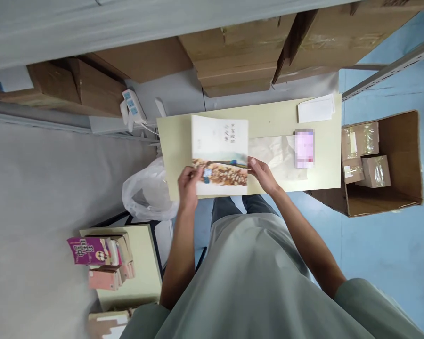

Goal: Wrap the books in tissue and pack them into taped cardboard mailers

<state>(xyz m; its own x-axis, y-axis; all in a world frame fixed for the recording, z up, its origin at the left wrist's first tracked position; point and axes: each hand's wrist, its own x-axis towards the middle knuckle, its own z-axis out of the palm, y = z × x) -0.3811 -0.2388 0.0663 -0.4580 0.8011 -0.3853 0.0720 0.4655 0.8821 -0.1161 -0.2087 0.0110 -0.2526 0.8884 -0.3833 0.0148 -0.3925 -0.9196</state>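
A white book [219, 148] with dark printed characters and a brown and green picture band on its cover is held up over the pale yellow table [176, 141]. My left hand [188, 186] grips its lower left edge, thumb on the cover. At the right edge, my right hand [263, 174] pinches the book between thumb and fingers. Just right of the book, a whitish translucent plastic bag [273, 153] lies flat on the table. A phone with a blurred pink screen [304, 149] rests on the bag's right end.
White paper slips [316, 109] lie at the table's far right corner. An open carton [403, 141] with taped boxes stands at right. A trash bag [148, 193] hangs at left, near a power strip [134, 108]. Stacked books [102, 254] sit lower left; cartons [240, 52] line the shelf.
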